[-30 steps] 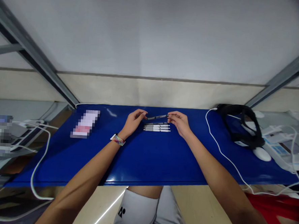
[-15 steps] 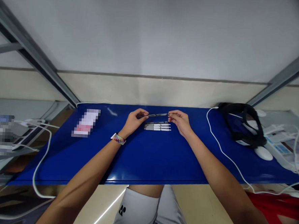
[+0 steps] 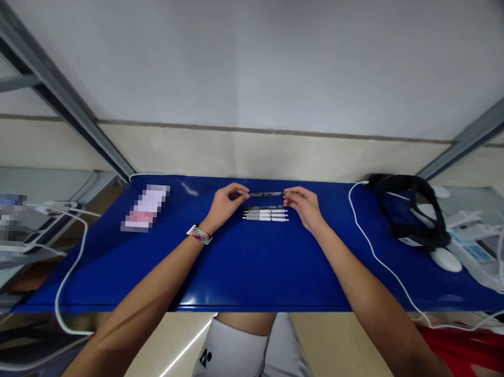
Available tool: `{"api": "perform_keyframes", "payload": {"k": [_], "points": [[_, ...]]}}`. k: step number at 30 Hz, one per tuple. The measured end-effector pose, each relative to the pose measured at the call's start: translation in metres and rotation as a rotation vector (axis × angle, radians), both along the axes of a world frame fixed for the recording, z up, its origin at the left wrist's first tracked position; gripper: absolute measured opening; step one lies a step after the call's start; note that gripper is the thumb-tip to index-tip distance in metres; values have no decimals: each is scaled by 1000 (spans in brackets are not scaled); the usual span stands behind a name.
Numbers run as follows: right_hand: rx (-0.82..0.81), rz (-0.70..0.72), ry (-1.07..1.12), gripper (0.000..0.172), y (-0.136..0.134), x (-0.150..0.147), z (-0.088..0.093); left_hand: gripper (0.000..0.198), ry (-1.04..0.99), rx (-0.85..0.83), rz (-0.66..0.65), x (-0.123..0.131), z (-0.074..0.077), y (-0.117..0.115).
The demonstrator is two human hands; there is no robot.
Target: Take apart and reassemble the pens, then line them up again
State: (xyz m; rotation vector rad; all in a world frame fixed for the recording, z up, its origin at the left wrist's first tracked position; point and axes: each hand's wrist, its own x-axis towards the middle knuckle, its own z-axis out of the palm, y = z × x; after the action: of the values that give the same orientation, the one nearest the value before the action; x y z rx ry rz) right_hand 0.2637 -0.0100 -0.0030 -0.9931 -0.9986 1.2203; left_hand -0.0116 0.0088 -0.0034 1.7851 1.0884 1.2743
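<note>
A dark pen (image 3: 267, 194) lies level between my two hands, near the back of the blue table (image 3: 247, 268). My left hand (image 3: 230, 203) pinches its left end, and my right hand (image 3: 302, 204) pinches its right end. Just in front of it, several pens (image 3: 266, 214) lie side by side in a stack of rows; the nearer ones are white and grey, the farthest one is dark. The lower fingers of my right hand are close to the right ends of these pens. A patterned band is round my left wrist.
A blurred pink and white item (image 3: 146, 207) lies at the table's left. On the right are a black headset-like strap (image 3: 408, 212), a white mouse-like object (image 3: 446, 259) and a white cable (image 3: 374, 250). Metal posts stand at both sides.
The held pen looks slightly more level between my fingers. Both hands have otherwise hardly moved, and the row of pens is unchanged.
</note>
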Motion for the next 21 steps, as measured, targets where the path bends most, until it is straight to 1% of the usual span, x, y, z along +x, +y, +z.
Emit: {"api": "perform_keyframes", "payload": {"k": [7,11,15,18,21], "points": [[-10,6,20,25,1,1,-2,21,-32,25,13,1,4,-2],[-21,42,88,23,0,1,0,22,-63,18,10,2,4,-2],[-81,160,207,27,-1,2,5,27,-152,-33,-9,4,4,-2],[-168,276,327,33,-3,3,10,29,-206,-57,-16,5,5,-2],[-262,364,450,40,-5,5,13,29,-254,-71,-13,7,5,-2]]}}
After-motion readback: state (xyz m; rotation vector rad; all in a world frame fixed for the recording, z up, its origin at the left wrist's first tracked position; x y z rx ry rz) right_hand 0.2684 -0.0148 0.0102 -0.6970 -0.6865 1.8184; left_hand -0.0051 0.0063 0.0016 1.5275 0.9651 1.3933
